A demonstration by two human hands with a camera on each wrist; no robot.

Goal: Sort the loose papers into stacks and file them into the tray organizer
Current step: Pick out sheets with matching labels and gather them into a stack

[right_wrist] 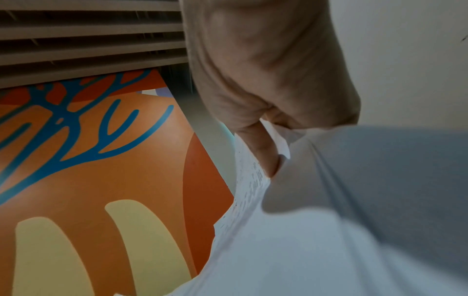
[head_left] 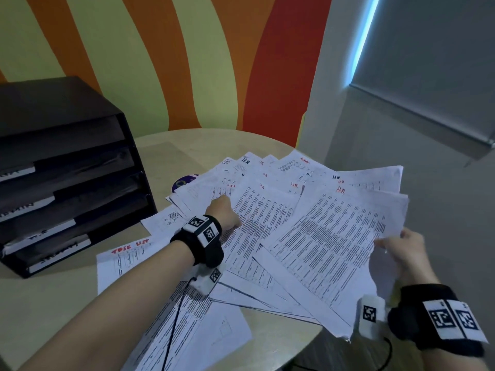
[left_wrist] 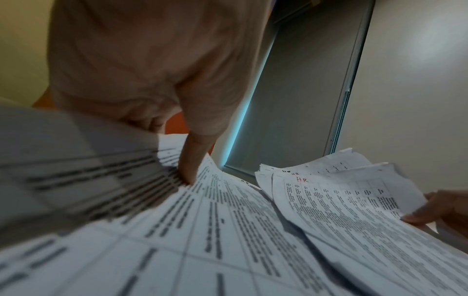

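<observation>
White paper everywhere: papers (head_left: pixel 270 218) fanned across the pale round tabletop (head_left: pixel 203 141), several marked "HR" in red at the top corners, probably spread so to show the labels for sorting. Left hand (head_left: pixel 223 214) down on the fan, thumb pressing the printed face and the other fingers (left_wrist: pixel 188 160) tucked at a sheet's edge, seemingly pinning or parting the pile. Right hand (head_left: pixel 401 254) pinching the right edge of a top bundle (head_left: pixel 345 236), thumb above and fingers beneath, lifting that edge clear of the tabletop, likely gathering one HR stack. Another sheet (head_left: pixel 126 257), headed in red, flat near the left forearm, apart from the fan. Black organizer (head_left: pixel 67 167) at far left, four labelled slots facing the fan; contents too dark to judge, labels too blurred to read. Filing not yet begun, by the look.
</observation>
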